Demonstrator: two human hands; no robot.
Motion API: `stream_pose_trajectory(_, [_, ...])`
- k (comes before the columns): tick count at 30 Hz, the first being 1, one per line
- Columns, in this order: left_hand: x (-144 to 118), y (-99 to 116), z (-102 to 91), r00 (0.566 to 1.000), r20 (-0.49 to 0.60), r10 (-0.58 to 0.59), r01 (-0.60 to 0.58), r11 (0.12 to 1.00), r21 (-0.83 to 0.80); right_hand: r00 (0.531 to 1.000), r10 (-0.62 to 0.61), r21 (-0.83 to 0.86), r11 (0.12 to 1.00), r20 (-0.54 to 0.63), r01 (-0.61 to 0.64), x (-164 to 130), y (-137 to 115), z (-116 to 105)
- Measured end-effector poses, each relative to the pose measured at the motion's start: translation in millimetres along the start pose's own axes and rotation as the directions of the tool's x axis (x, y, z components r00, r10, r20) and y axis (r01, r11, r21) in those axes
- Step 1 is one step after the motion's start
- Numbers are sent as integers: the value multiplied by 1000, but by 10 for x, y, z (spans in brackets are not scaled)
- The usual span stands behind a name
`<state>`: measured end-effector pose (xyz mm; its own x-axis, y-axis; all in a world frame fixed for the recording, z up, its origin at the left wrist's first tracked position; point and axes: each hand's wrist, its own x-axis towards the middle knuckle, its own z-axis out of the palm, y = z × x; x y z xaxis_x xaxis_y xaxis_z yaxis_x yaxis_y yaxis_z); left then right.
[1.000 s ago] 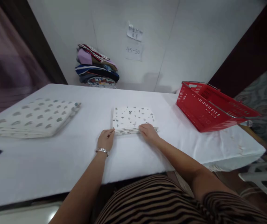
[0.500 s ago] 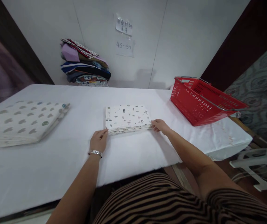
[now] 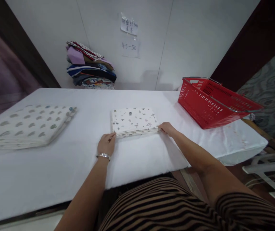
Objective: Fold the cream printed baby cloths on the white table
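Square folded cloth (image 3: pixel 134 121) (soft, printed)

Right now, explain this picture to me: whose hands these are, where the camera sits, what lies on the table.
The camera is worn on a person's head, looking down at their own bare hands. The left hand and right hand touch the near corners of a folded printed cloth lying on the white table. Neither hand has lifted it. To the left lies a larger folded spotted cloth; to the right stands a red basket. A pile of folded fabrics sits against the wall.
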<state>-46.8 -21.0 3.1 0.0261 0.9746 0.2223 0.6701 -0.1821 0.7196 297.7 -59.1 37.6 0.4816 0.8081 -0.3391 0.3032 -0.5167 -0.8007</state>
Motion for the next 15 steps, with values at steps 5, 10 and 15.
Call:
stream_pose_trajectory(5, [-7, 2, 2, 1000, 5, -4, 4, 1000, -22, 1000, 1, -25, 1000, 27, -1, 7, 63, 35])
stream_pose_trajectory(10, [-14, -13, 26, 1000, -13, -8, 8, 1000, -28, 998, -63, -132, 989, 15, 65, -10, 97, -13])
stream_pose_trajectory(15, [-44, 0, -5, 993, -70, 91, -88, 995, 48, 777, -627, -548, 670, -56, 501, -121, 156, 20])
